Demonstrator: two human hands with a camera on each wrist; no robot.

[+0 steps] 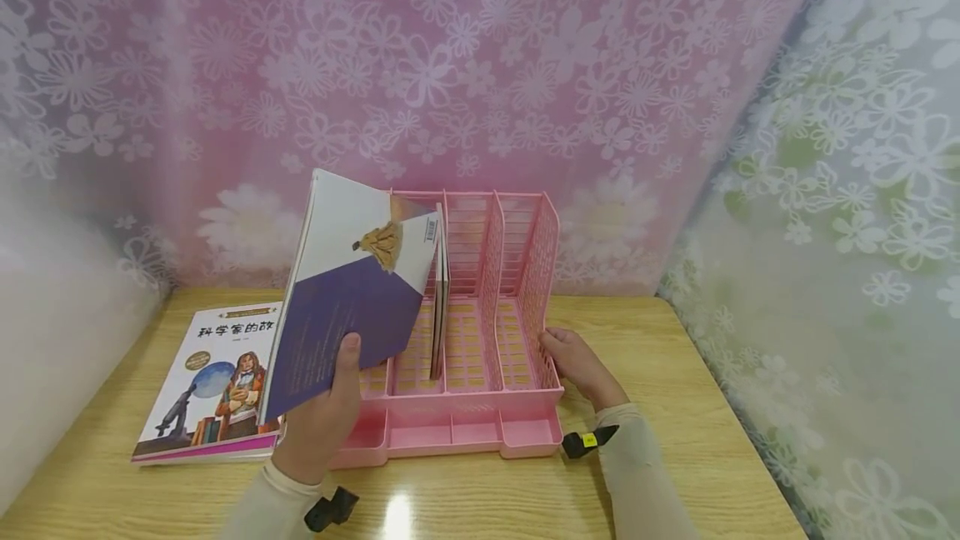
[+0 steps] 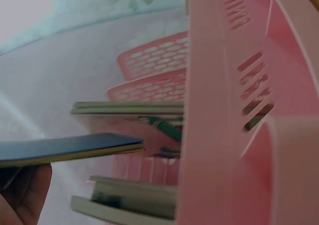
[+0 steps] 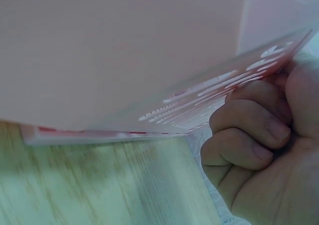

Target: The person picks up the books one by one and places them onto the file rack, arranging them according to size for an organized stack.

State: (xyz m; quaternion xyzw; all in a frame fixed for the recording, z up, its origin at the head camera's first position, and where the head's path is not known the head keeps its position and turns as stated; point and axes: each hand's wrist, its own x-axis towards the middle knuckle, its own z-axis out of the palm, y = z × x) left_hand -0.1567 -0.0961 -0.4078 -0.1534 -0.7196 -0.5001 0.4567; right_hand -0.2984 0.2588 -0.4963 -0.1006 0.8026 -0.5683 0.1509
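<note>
My left hand (image 1: 322,419) grips a thin book (image 1: 352,290) with a white and dark blue back cover, thumb on the cover. That book is tilted over the left part of a pink desktop file rack (image 1: 476,402). In the left wrist view, the edge of the held book (image 2: 99,148) shows between other books in the rack. Upright books (image 1: 440,298) stand in a slot just right of it. My right hand (image 1: 581,361) holds the edge of the rack's right side wall; the right wrist view shows its fingers (image 3: 249,120) curled there.
Left of the rack, a white-covered book (image 1: 217,390) with Chinese lettering lies on a small stack on the wooden table (image 1: 465,507), partly behind the held book. Shallow front compartments (image 1: 420,433) run along the rack. Floral curtains (image 1: 450,65) hang behind and at the sides.
</note>
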